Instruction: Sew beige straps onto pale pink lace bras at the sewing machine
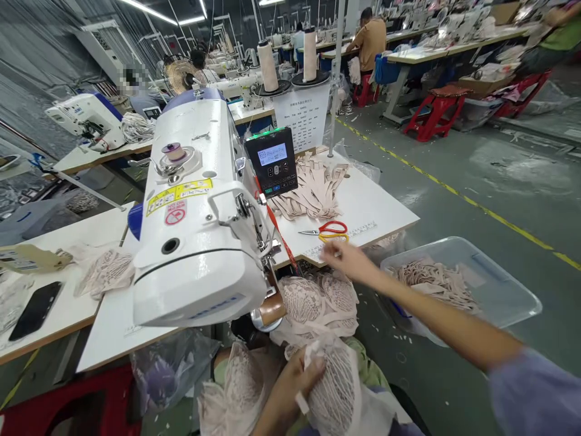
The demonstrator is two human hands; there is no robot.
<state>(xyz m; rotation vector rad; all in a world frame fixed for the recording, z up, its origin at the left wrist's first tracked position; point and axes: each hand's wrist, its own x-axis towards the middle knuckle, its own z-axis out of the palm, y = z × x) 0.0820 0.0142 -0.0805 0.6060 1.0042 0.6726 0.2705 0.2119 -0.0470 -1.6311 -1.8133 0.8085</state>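
Observation:
My left hand (290,378) is low in the view with its fingers wrapped round a pink lace bra cup (333,387) on my lap. More lace pieces (318,300) are heaped just above it. My right hand (347,257) reaches out over the front edge of the white table (376,209), close to the red-and-yellow scissors (329,230). It is blurred by motion, and I cannot see whether its fingers hold anything.
A white sewing machine (195,212) fills the middle, with its black control panel (272,160) and a pile of beige straps (313,188) behind. A clear bin of straps (458,284) stands right. A phone (35,310) lies left. Other workers sit far back.

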